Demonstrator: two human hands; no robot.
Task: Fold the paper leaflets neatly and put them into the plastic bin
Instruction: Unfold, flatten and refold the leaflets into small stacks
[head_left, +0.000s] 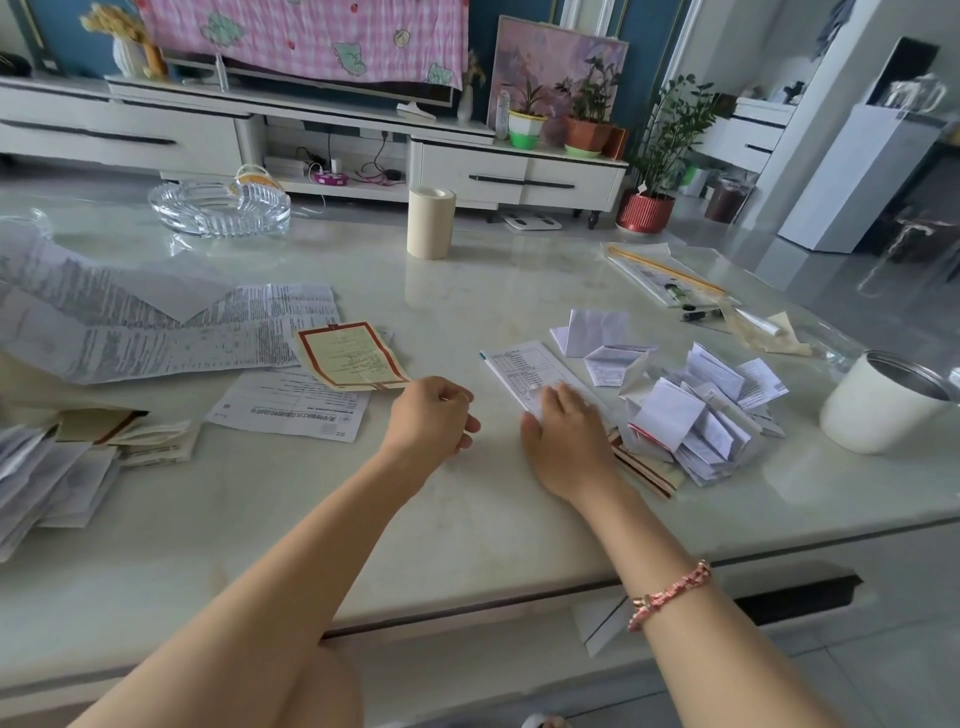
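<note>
My right hand (569, 431) lies flat with straight fingers, pressing a folded leaflet (514, 366) onto the table (467, 519). My left hand (431, 415) rests near it, loosely curled and holding nothing. A pile (696, 415) of folded leaflets crowds my right hand's outer side, with a cup (878, 410) beyond. Unfolded sheets (156, 332) lie to the left.

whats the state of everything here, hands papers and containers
left hand: loosely curled, holding nothing
right hand: flat, pressing on the narrow white printed leaflet
narrow white printed leaflet: folded, on the table
pile of small white leaflets: folded, loose on the table
large grey-printed paper sheet: unfolded, creased
cream red-bordered leaflet: unfolded
white cylindrical cup with metal rim: upright, uncovered
</note>
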